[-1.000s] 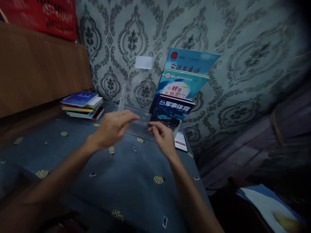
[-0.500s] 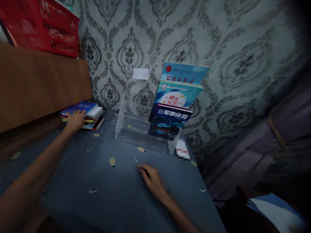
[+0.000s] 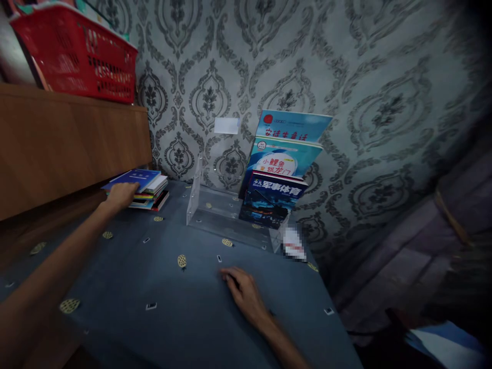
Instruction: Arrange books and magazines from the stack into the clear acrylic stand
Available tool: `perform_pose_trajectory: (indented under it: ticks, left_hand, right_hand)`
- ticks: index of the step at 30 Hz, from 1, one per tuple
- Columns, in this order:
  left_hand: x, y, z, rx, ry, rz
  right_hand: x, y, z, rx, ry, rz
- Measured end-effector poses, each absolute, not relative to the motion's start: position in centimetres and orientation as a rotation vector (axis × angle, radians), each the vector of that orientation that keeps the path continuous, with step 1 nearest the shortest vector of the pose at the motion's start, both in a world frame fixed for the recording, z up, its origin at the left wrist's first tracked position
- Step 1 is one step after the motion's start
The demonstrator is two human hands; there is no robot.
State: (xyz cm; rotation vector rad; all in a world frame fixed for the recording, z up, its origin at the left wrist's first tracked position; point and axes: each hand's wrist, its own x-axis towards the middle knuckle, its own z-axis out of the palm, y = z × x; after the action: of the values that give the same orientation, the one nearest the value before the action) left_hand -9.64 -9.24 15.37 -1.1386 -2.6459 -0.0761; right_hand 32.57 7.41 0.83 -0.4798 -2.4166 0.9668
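My left hand [image 3: 122, 196] is at the near edge of a stack of books [image 3: 157, 193] on the left of the table. Its fingers are bent closed at the edge of the top blue book [image 3: 136, 178]; the fingertips are partly hidden. Over the middle of the table, my right hand [image 3: 245, 294] holds nothing, its fingers loosely bent and the thumb apart. Beyond it stands a clear acrylic book rack [image 3: 226, 223]. At the rack's right end lean several books, the front one a dark magazine [image 3: 267, 202], with a light-blue book [image 3: 286, 154] behind it.
A patterned blue-grey cloth [image 3: 184, 318] covers the table. On a wooden cabinet [image 3: 73, 148] at the left sits a red basket [image 3: 77, 56]. Patterned wallpaper [image 3: 369, 102] rises behind the rack. A purplish curtain [image 3: 415, 241] hangs at the right.
My left hand has drawn back from lying spread on the blue book to its near edge, fingers now bent. The right hand stays almost in place. The view has tilted slightly upward.
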Motion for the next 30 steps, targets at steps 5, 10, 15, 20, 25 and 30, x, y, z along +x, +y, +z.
perform_pose_trajectory:
  ticks: [5,10,15,20,25,30]
  left_hand:
    - [-8.6,-10.5,16.5,-1.123,-2.617,0.082]
    - [-5.5,-10.5,15.9,-1.144,-2.589,0.157]
    - [-1.0,-9.7,14.9,-1.239,-2.568,0.219]
    - [2.7,-8.9,13.0,-1.364,-2.624,0.218]
    - [5.0,-8.8,10.0,-1.540,-2.642,0.123]
    - [2.9,-8.6,8.8,-1.683,-2.786,-0.127]
  right_hand:
    - [32.5,7.4,0.7,-0.456,-2.405,0.953]
    - [32.5,7.4,0.6,-0.462,-2.402,0.938]
    - [32.6,7.1,1.5,-0.449,-2.421,0.951]
    - [32.6,7.1,1.8,-0.442,-2.424,0.966]
    - [32.5,7.2,1.6,-0.438,-2.429,0.964]
    - [32.5,7.1,1.8,-0.423,-2.442,0.979]
